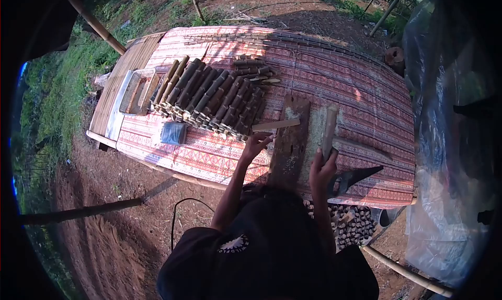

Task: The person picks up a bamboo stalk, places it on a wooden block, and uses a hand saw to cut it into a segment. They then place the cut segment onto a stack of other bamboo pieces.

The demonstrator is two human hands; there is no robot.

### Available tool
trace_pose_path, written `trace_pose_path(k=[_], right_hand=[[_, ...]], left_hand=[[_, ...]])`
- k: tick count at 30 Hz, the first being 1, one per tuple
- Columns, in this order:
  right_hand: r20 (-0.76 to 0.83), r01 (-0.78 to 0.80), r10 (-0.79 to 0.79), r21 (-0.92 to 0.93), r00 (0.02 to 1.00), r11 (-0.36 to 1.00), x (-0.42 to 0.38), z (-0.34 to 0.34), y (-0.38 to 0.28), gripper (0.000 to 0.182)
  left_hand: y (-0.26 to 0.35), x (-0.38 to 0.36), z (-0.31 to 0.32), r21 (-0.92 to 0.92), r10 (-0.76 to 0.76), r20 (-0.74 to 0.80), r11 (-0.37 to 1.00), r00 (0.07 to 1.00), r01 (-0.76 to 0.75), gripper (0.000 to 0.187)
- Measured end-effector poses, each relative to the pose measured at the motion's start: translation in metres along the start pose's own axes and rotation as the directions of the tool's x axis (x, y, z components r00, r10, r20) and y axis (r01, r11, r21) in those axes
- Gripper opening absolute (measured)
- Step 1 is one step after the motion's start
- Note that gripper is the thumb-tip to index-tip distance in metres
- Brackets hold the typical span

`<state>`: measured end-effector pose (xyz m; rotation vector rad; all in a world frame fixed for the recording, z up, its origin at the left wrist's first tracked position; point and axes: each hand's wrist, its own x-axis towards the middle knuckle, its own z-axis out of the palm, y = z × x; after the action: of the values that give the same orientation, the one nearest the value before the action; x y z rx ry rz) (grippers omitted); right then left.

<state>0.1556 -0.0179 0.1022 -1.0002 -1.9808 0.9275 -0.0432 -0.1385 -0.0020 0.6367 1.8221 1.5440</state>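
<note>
Two hands work bamboo on a patterned cloth-covered surface outdoors.

The left hand, at the centre of the frame, pinches one end of a thin pale flat bamboo strip that lies across the top of a dark upright wooden plank; the right hand, just right of the plank, is closed around a pale round bamboo stick standing almost upright, and a dark curved blade juts from below that hand toward the right, though I cannot tell whether the hand grips it; to the upper left of the hands lies a stacked row of dark brown cut bamboo tubes; a small grey rectangular block rests just below the stack at centre left; a pile of short bamboo offcuts sits under the surface's lower right edge.
</note>
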Motion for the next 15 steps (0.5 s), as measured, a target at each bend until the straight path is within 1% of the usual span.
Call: trace_pose_path(k=[1,2,3,4,5,6,7,8,9,10,12,13,14,15], right_hand=[[-0.096,0.116,-0.116,-0.001,0.989,0.993,-0.003,0.003,0.007,0.024],[-0.104,0.099,-0.097,0.021,0.99,0.995,-0.015,0.015,0.03,0.032],[-0.105,0.101,-0.098,0.026,0.99,0.995,-0.024,0.027,0.05,0.032],[0.166,0.045,0.006,-0.303,0.986,0.952,-0.033,0.035,0.069,0.038],[0.372,0.076,0.195,-0.602,0.907,0.795,-0.043,0.042,0.089,0.044],[0.412,0.03,0.246,-0.559,0.878,0.829,-0.047,0.041,0.085,0.055],[0.407,0.025,0.249,-0.56,0.879,0.828,-0.047,0.039,0.082,0.055],[0.354,-0.015,0.239,-0.532,0.904,0.846,-0.043,0.039,0.079,0.055],[0.306,-0.058,0.242,-0.505,0.921,0.861,-0.041,0.033,0.062,0.055],[0.312,-0.065,0.255,-0.51,0.915,0.858,-0.045,0.028,0.053,0.055],[0.204,-0.087,0.168,-0.354,0.964,0.931,-0.038,0.031,0.04,0.052],[0.202,-0.09,0.169,-0.35,0.965,0.932,-0.039,0.039,0.061,0.052],[0.378,-0.069,0.232,-0.397,0.896,0.915,-0.043,0.053,0.103,0.049],[0.537,-0.036,0.295,-0.44,0.791,0.897,-0.041,0.056,0.106,0.046]], left_hand=[[-0.004,0.003,0.002,-0.04,0.042,0.023,0.998,0.999,-0.041,0.037],[-0.008,0.005,0.006,-0.026,0.069,0.037,0.997,0.997,-0.068,0.037],[-0.009,0.007,0.009,-0.012,0.096,0.055,0.995,0.994,-0.095,0.036],[0.006,0.003,0.011,0.058,0.054,0.111,0.996,0.992,-0.06,0.037],[0.003,0.003,0.013,0.059,0.055,0.117,0.996,0.992,-0.062,0.037],[0.001,0.003,0.016,0.081,0.047,0.128,0.995,0.991,-0.057,0.036],[-0.002,0.003,0.017,0.105,0.037,0.139,0.993,0.99,-0.052,0.036],[-0.003,0.007,0.016,0.105,0.042,0.139,0.993,0.989,-0.057,0.036],[-0.004,0.003,0.014,0.077,0.054,0.158,0.995,0.986,-0.066,0.036],[-0.006,-0.006,0.013,0.05,0.058,0.178,0.996,0.982,-0.068,0.037],[-0.001,-0.008,0.017,0.061,0.034,0.176,0.997,0.984,-0.046,0.038],[0.001,-0.009,0.02,0.068,0.01,0.175,0.997,0.985,-0.022,0.039],[0.003,-0.007,0.021,0.061,-0.028,0.221,0.998,0.975,0.015,0.042],[0.006,-0.006,0.026,0.062,-0.027,0.219,0.998,0.975,0.014,0.042]])
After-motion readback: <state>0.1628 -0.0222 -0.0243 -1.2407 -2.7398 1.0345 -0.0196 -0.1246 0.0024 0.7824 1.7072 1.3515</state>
